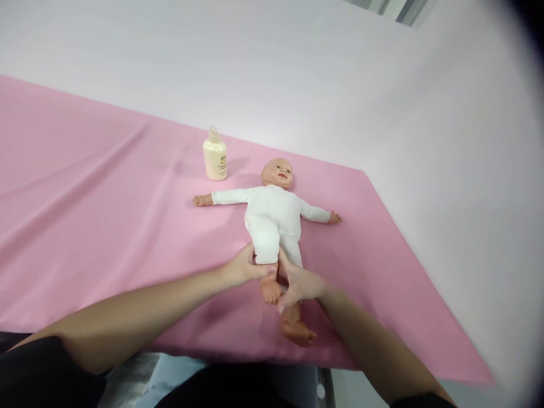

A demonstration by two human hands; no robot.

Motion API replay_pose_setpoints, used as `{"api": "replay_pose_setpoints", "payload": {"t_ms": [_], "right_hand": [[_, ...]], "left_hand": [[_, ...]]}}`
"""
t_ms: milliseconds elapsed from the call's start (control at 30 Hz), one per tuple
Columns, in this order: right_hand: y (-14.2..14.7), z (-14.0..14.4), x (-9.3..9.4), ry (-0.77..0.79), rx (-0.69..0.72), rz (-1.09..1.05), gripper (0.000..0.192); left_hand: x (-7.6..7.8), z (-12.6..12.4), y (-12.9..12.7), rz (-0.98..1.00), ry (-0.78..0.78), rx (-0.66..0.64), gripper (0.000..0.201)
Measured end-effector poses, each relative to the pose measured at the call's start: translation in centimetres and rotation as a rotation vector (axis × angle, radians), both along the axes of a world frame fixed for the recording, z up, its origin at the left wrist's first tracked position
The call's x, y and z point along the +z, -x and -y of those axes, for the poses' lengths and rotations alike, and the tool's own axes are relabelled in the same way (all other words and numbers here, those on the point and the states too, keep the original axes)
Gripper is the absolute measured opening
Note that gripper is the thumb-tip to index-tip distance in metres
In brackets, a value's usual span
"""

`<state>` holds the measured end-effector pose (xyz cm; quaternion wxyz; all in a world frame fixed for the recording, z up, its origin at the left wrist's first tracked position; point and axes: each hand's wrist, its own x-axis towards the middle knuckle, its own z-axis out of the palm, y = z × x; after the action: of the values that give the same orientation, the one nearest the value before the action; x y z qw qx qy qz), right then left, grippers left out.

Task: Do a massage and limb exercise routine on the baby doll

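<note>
A baby doll (274, 209) with a white cloth body lies on its back, arms spread, its head away from me. My left hand (246, 266) is closed round the lower part of the doll's raised leg on the left, the thumb across the ankle. From the other side my right hand (297, 282) curves about the same leg, fingers behind it and thumb pointing down near the bare foot. The doll's other leg lies stretched out under my right hand. Some of my fingertips are hidden behind the leg.
A cream pump bottle (215, 157) stands upright beyond the doll's outstretched arm on the left. Beneath everything is a pink cloth (106, 226) with a few creases, covering the table. A white wall (255, 68) rises behind the table and along its right side.
</note>
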<state>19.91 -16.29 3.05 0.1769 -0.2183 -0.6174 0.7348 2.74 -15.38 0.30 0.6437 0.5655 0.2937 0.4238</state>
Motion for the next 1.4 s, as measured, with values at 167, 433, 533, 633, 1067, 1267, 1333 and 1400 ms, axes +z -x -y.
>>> {"api": "replay_pose_setpoints", "payload": {"t_ms": [167,433,533,633,1067,1267,1333,1400], "right_hand": [[-0.04,-0.11,-0.25,-0.010,0.072,-0.011,0.140],[-0.47,-0.34,0.00,-0.027,0.005,0.033,0.123],[-0.45,-0.15,-0.21,0.065,-0.026,0.014,0.111],[-0.34,0.13,-0.28,0.150,-0.104,0.030,0.091],[-0.35,-0.18,-0.74,0.077,-0.016,-0.086,0.118],[-0.38,0.04,-0.29,-0.061,-0.037,0.060,0.130],[-0.44,0.19,-0.09,-0.074,-0.043,0.108,0.129],[-0.53,0.29,-0.09,-0.069,-0.045,0.127,0.127]], "left_hand": [[-0.05,0.14,-0.12,0.005,0.079,-0.089,0.046],[0.65,0.19,-0.10,0.058,0.082,-0.157,0.044],[0.79,0.26,-0.13,0.071,0.098,-0.173,0.046],[0.63,0.27,-0.17,0.061,0.098,-0.153,0.047],[0.51,0.26,-0.27,0.037,0.102,-0.100,0.040],[0.75,0.18,-0.43,-0.008,0.084,0.000,0.035],[0.79,0.22,-0.43,-0.009,0.082,-0.008,0.034],[0.82,0.28,-0.40,-0.008,0.085,-0.001,0.034]]}}
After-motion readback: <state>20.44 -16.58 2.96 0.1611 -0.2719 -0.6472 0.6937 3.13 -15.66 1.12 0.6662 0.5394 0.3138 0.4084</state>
